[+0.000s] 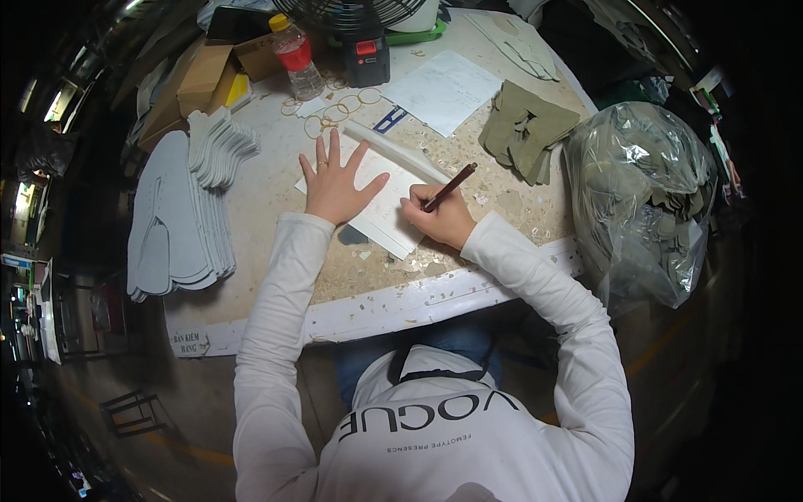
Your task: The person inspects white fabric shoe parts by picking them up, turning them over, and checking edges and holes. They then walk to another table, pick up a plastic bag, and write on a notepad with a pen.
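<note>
Beneath both hands lies an open notebook (386, 219) with white pages, its far cover or leaf curled up along the far edge. My left hand (335, 186) rests flat on the page, fingers spread, with a ring on one finger. In my right hand (442, 217) is a dark red pen (452, 186), gripped in a writing hold and tilted up to the right. The pen's tip is hidden behind my fingers, close to the page. A small blue plastic piece (390, 120) lies just past the notebook.
Stacked grey cut pieces (180, 226) stand at the left edge, olive pieces (527, 130) at the right. A clear plastic bag (644, 201) bulges beside the table. Farther back are a bottle (294, 58), rubber bands (337, 113), a white sheet (443, 90) and a black fan (360, 12).
</note>
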Tool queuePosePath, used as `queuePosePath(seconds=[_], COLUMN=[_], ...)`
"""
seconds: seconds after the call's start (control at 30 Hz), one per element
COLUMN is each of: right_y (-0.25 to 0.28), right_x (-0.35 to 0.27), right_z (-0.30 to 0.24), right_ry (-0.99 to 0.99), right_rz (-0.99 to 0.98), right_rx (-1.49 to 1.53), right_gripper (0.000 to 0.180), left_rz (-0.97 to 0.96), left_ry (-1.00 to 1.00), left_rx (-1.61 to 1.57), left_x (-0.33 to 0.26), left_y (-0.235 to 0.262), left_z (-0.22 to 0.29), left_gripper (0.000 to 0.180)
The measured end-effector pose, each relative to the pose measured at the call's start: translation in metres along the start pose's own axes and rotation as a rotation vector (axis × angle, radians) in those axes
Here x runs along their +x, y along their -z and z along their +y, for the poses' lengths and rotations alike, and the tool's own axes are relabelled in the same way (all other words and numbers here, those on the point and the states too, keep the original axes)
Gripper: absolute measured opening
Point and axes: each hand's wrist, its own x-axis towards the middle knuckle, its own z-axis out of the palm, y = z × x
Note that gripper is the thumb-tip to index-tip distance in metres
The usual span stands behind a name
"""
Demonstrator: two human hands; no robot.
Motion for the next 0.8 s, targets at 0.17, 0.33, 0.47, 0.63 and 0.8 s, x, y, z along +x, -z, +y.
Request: queuePosePath(seconds=[0.17,0.33,0.47,0.63,0.8], right_y=[0.0000,0.0020,0.0036,0.0072,0.0075], right_x=[0.0001,-0.0011,-0.0024,-0.0055,-0.0079], right_z=[-0.0012,-0.0044,-0.0055,-0.0055,-0.0067], right_ry=[0.055,0.070,0.067,-0.013,0.053], right_rz=[0.028,-0.010,-0.019,-0.052,-0.074], right_rx=[-0.022,-0.017,-0.021,0.020,-0.006], right_gripper=[0.025,0.026,0.027,0.028,0.028], left_rz=[0.010,0.024,0.023,0.019,0.017], left_ry=[-0.007,-0.013,-0.015,-0.012,-0.010], left_rx=[-0.007,-0.019,-0.024,-0.015,-0.011], left_x=[0.0002,0.0000,0.0000,0.0000,0.0000], left_y=[-0.0003,-0.0007,-0.0008,0.0000,0.0000], left_z=[-0.0004,-0.0008,-0.0005,-0.0004,-0.0001], left_gripper=[0.070,0.070,0.071,0.071,0.071])
